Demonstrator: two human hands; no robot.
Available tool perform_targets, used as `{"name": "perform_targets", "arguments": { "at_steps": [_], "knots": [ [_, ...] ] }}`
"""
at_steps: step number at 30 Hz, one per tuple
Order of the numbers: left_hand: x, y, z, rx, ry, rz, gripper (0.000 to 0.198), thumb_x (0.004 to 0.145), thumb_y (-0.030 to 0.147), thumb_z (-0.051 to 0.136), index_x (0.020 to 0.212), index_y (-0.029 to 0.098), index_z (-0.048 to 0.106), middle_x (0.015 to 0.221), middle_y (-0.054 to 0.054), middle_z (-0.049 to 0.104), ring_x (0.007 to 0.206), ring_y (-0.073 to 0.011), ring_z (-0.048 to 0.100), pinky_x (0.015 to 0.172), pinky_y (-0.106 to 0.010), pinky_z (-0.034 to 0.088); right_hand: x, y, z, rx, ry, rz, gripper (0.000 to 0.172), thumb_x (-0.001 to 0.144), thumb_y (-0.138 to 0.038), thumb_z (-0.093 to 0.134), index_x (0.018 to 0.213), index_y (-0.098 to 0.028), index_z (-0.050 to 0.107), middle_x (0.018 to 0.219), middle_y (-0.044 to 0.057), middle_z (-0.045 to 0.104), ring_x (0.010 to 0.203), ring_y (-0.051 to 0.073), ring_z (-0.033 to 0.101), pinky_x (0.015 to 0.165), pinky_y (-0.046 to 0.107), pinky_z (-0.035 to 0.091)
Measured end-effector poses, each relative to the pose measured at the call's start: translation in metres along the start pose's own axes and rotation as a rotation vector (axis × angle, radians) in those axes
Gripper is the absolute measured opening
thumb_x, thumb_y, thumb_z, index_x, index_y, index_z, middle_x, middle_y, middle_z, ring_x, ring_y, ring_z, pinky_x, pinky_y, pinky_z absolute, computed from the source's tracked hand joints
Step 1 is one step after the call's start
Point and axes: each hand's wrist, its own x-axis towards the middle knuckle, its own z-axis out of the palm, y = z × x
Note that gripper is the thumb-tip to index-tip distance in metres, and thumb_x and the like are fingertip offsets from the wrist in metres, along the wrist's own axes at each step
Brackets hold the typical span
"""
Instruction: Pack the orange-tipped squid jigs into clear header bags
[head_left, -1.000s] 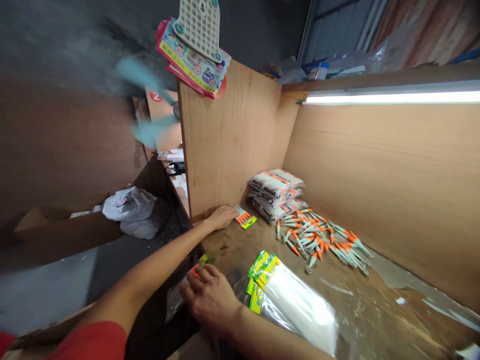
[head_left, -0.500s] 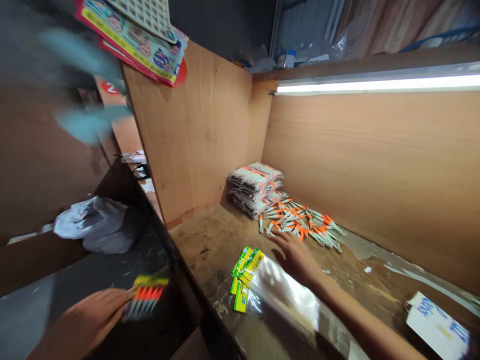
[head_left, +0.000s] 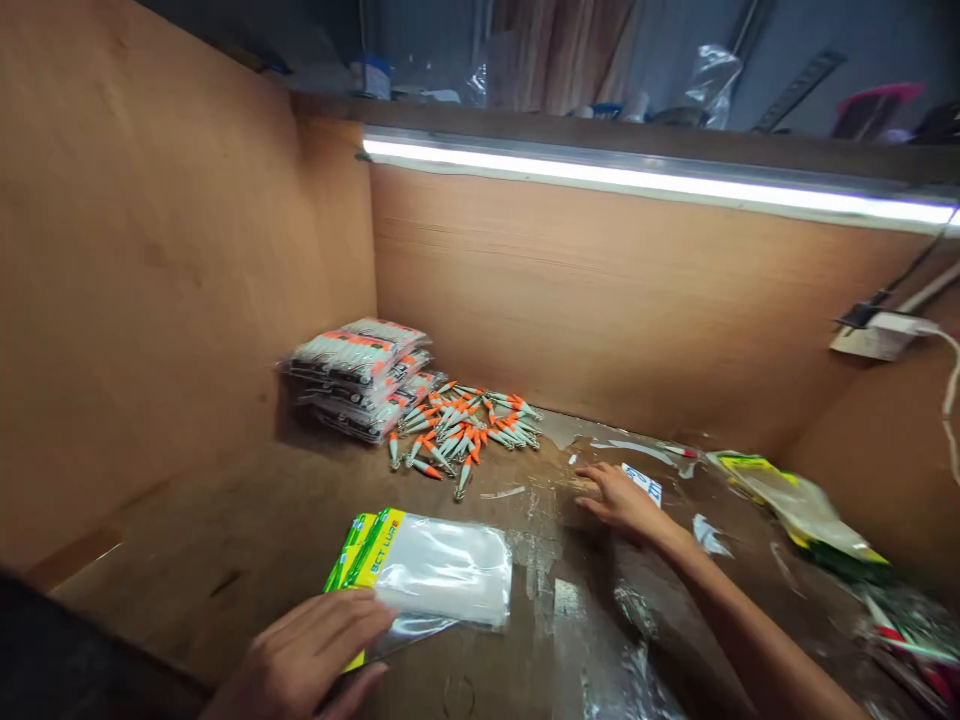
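Observation:
My left hand [head_left: 315, 635] reaches in from the bottom edge, fingers stretched over the lower left corner of some clear plastic bags [head_left: 450, 570] with yellow-green "BCT LURE" headers; its thumb is apart. Whether it presses on the bags I cannot tell. My right hand [head_left: 619, 497] is stretched out low over the table, open and holding nothing, beside a white card [head_left: 643, 484] with blue writing that it partly covers. Behind the bags lies a loose pile of orange-and-pale-green fishing lures [head_left: 457, 425] with metal hooks.
Stacked packs of lures [head_left: 360, 365] stand left of the pile. More yellow-headed bags [head_left: 802, 505] lie at the right. Wooden panels enclose the table, with a lit tube lamp [head_left: 645, 180] under the shelf and a power strip [head_left: 877, 335] on the right.
The view has swung right. My left hand has come from beyond the table's left edge to the bags, and the lure pack it held is out of sight. My right hand has moved right, away from the lures.

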Motion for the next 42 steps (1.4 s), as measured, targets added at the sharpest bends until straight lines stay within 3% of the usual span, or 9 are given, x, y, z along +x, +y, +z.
{"name": "perform_targets", "arguments": {
  "at_steps": [4,8,11,13,17,24,29,36,42],
  "knots": [
    [0.089,0.034,0.033,-0.119,-0.252,0.152,0.035,0.089,0.019,0.059,0.122,0.031,0.061,0.108,-0.003,0.071,0.101,-0.0213,0.067,0.091,-0.034,0.054,-0.041,0.058,0.003,-0.145,-0.024,0.215,0.090,0.064,-0.035,0.080,0.145,-0.022,0.046,0.154,0.018,0.038,0.135,0.040,0.043,0.104,0.046,0.039],
    [0.152,0.057,0.068,-0.169,-0.291,0.132,0.058,0.088,0.029,0.064,0.142,0.031,0.042,0.125,-0.006,0.064,0.114,-0.0249,0.061,0.097,-0.040,0.050,-0.054,0.058,0.009,-0.248,0.086,0.327,0.048,0.086,-0.018,0.054,0.134,-0.023,0.059,0.123,0.016,0.068,0.110,0.033,0.065,0.089,0.040,0.048],
    [0.173,0.072,0.099,-0.176,-0.191,0.082,0.098,0.079,0.047,0.073,0.155,0.028,0.015,0.152,-0.012,0.040,0.136,-0.0314,0.042,0.111,-0.049,0.038,-0.052,0.035,-0.003,-0.031,0.262,0.307,0.041,0.097,-0.026,0.038,0.130,-0.024,0.061,0.102,0.012,0.075,0.094,0.029,0.071,0.080,0.037,0.051],
    [0.176,0.078,0.117,-0.143,-0.124,0.015,0.121,0.067,0.060,0.079,0.156,0.026,0.006,0.159,-0.015,0.026,0.144,-0.0377,0.027,0.115,-0.057,0.027,-0.048,0.017,-0.010,0.377,0.295,0.230,0.040,0.097,-0.040,0.042,0.126,-0.023,0.064,0.103,0.010,0.075,0.091,0.027,0.070,0.074,0.033,0.053],
    [0.169,0.068,0.137,-0.101,-0.111,-0.116,0.119,0.068,0.053,0.079,0.156,0.028,0.003,0.152,-0.014,0.036,0.139,-0.0378,0.033,0.115,-0.059,0.023,-0.019,-0.006,-0.007,0.870,-0.133,0.045,0.055,0.092,-0.057,0.051,0.126,-0.016,0.063,0.098,0.009,0.075,0.082,0.023,0.071,0.063,0.028,0.055],
    [0.166,0.026,0.142,-0.162,-0.319,-0.165,0.113,0.064,0.043,0.083,0.154,0.033,0.015,0.131,-0.010,0.053,0.115,-0.0322,0.053,0.100,-0.044,0.043,0.139,-0.005,-0.003,0.219,0.096,0.052,0.030,0.098,-0.033,0.052,0.119,-0.017,0.065,0.119,0.013,0.068,0.112,0.025,0.063,0.095,0.036,0.049],
    [0.166,0.022,0.141,-0.183,-0.362,-0.102,0.117,0.062,0.047,0.084,0.154,0.033,0.014,0.135,-0.011,0.051,0.118,-0.0338,0.051,0.102,-0.047,0.041,0.232,-0.033,-0.002,-0.045,0.041,0.104,0.033,0.096,-0.034,0.060,0.124,-0.017,0.058,0.126,0.009,0.060,0.106,0.023,0.062,0.089,0.044,0.054],
    [0.163,0.023,0.138,-0.157,-0.337,-0.027,0.107,0.069,0.055,0.078,0.153,0.031,0.017,0.134,-0.012,0.051,0.114,-0.0339,0.053,0.100,-0.049,0.043,0.258,-0.044,0.001,-0.251,-0.257,0.068,0.034,0.095,-0.034,0.060,0.125,-0.016,0.057,0.125,0.009,0.060,0.105,0.023,0.063,0.088,0.044,0.055],
    [0.154,0.029,0.164,-0.119,-0.294,0.102,0.045,0.102,0.033,0.035,0.147,0.035,0.031,0.114,-0.009,0.063,0.106,-0.0279,0.060,0.092,-0.044,0.048,0.278,-0.039,-0.020,-0.232,-0.512,-0.113,0.030,0.095,-0.033,0.061,0.119,-0.015,0.060,0.118,0.008,0.063,0.099,0.021,0.065,0.084,0.041,0.056]
  ]
}}
